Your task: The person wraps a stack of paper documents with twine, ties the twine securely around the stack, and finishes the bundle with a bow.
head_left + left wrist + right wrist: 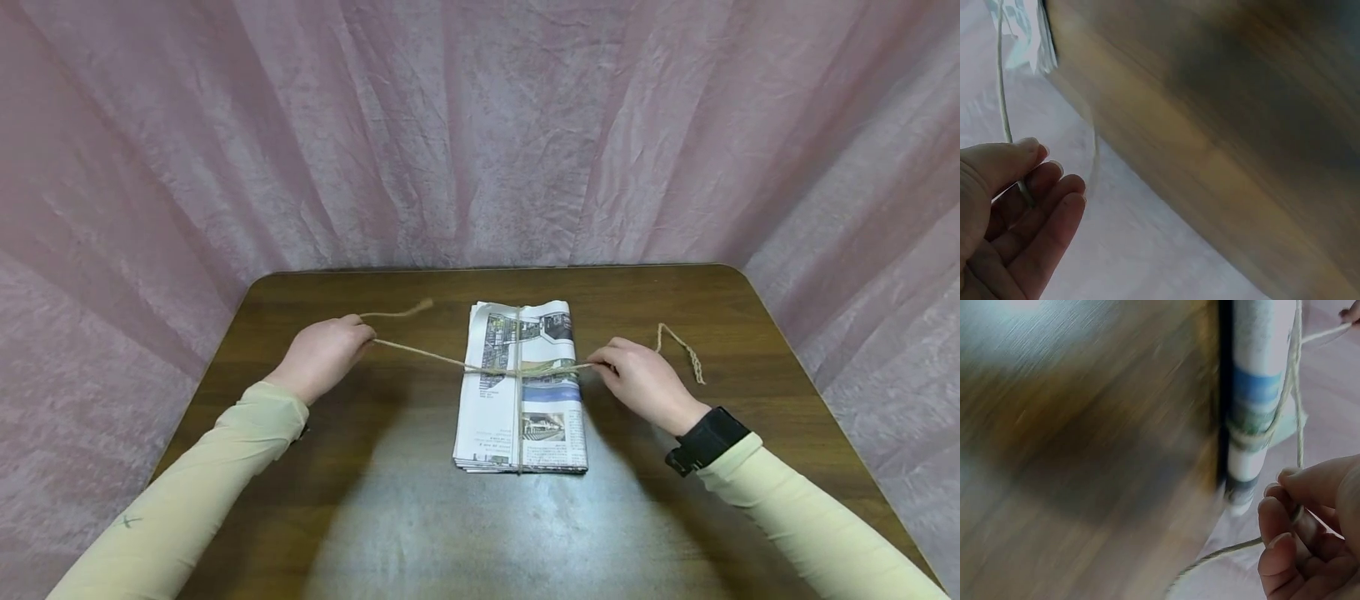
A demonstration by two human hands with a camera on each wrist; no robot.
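Note:
A folded stack of newspapers (487, 425) lies on the table, with twine (519, 425) passing round it lengthwise and crosswise. To its left, my left hand (326, 354) pinches one end of the twine, stretched in a line from the crossing; a frayed tail (408, 312) sticks out past the fingers. Close by the stack's right edge, my right hand (637, 379) pinches the other end between thumb and fingers. From that hand a loose tail (684, 350) trails onto the table. In the right wrist view the twine (1275, 419) wraps the stack's side.
The brown wooden table (420, 533) has rounded far corners. Behind it and at both sides hangs a pink curtain (517, 133). A black band with a device (708, 442) sits on my right wrist.

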